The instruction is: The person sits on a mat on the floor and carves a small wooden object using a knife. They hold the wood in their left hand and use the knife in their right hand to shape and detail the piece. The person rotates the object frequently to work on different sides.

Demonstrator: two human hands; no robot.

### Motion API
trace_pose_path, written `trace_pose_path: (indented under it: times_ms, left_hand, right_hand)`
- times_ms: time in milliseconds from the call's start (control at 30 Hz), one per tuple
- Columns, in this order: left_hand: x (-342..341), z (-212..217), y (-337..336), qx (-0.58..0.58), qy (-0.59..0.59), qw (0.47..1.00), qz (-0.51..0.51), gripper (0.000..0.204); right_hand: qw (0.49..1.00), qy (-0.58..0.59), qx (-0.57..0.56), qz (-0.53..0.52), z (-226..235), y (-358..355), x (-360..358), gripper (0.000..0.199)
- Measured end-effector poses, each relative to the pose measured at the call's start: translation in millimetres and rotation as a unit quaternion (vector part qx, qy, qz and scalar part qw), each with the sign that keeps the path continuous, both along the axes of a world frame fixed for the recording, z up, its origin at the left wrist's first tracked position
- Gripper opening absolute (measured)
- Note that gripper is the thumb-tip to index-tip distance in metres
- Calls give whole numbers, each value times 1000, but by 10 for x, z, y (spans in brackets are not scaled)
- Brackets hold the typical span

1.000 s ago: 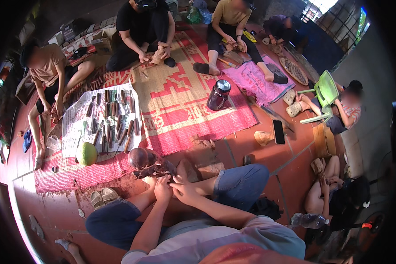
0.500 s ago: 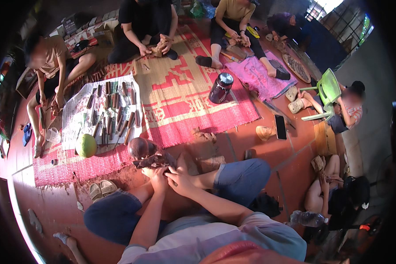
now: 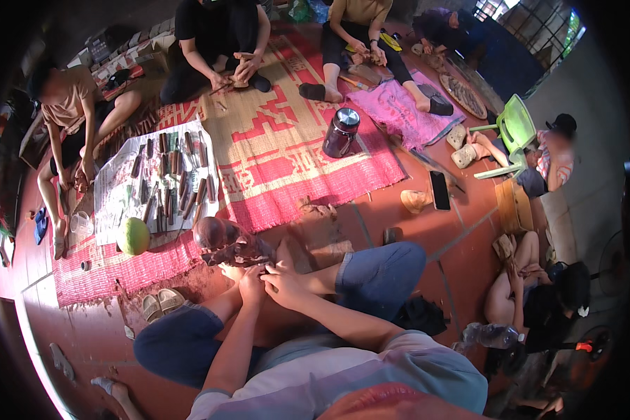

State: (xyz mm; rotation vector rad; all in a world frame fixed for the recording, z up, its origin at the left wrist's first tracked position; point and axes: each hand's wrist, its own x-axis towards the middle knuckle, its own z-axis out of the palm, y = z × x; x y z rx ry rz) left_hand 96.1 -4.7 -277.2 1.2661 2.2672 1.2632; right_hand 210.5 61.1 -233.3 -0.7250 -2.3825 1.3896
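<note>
A dark reddish-brown wooden carving (image 3: pixel 232 245), with a smooth rounded knob at its left end, rests by my feet between my crossed legs. At its near edge my left hand (image 3: pixel 250 282) is closed, fingers curled against the wood. Close beside it, almost touching, my right hand (image 3: pixel 284 285) is closed too, with its fingertips pointing toward the left hand. Whatever the right fingers pinch is too small and dark to make out. Beyond the carving, several wooden-handled carving tools (image 3: pixel 182 185) lie in rows on a white sheet (image 3: pixel 112 210).
A green round fruit (image 3: pixel 133 236) sits at the sheet's near corner. On the red patterned mat (image 3: pixel 259 203) stands a dark thermos (image 3: pixel 341 133). A phone (image 3: pixel 440 190) and a pale wood piece (image 3: pixel 414 201) lie right. Several people work around; a green chair (image 3: pixel 516 126) stands right.
The view has shifted a little, so the mat and tools sit slightly further left. The carving's knob end has turned slightly to the left; both hands stay at its near edge.
</note>
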Motion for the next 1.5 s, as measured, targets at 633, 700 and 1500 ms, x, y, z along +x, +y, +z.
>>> trace_pose_path:
  times_ms: [633, 700, 1500]
  left_hand:
    - [-49, -19, 62, 28, 8, 1000, 6, 20]
    - [19, -90, 13, 34, 7, 999, 3, 20]
    - [24, 19, 64, -8, 14, 1000, 25, 18]
  right_hand:
    - [998, 47, 24, -15, -10, 29, -43, 24]
    - [995, 55, 86, -20, -39, -8, 57, 24]
    - [998, 62, 9, -24, -138, 114, -20, 25]
